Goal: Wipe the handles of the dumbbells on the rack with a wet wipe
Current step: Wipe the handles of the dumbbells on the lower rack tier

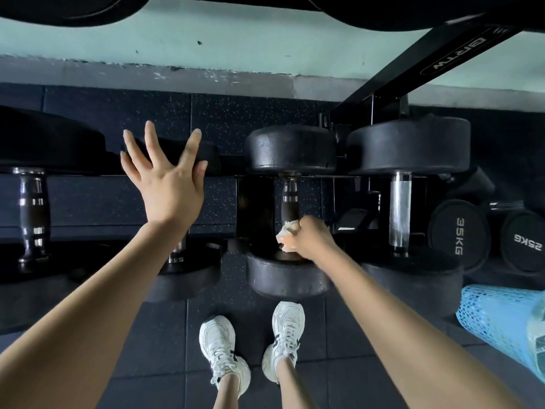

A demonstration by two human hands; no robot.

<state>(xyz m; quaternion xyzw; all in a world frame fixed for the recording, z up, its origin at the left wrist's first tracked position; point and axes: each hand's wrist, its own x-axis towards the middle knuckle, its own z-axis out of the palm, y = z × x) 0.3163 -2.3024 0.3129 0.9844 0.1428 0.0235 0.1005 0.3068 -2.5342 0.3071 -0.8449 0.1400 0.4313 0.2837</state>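
Several black dumbbells lie side by side on a low rack. My right hand point(309, 237) grips a white wet wipe point(288, 228) wrapped round the near end of the middle dumbbell's handle point(290, 199). My left hand point(165, 169) hovers with fingers spread over the far head of the dumbbell to the left point(182, 154), whose handle is mostly hidden behind my wrist. Another dumbbell with a dark banded handle point(32, 211) lies at the far left. A chrome knurled handle point(399, 208) belongs to the dumbbell on the right.
A black rack post point(427, 57) slants up at the top right. Dumbbells marked 35KG point(458, 234) and 25KG point(528, 243) lie on the floor at right, beside a blue mesh roll point(507, 317). My white shoes point(250, 343) stand on dark rubber tiles.
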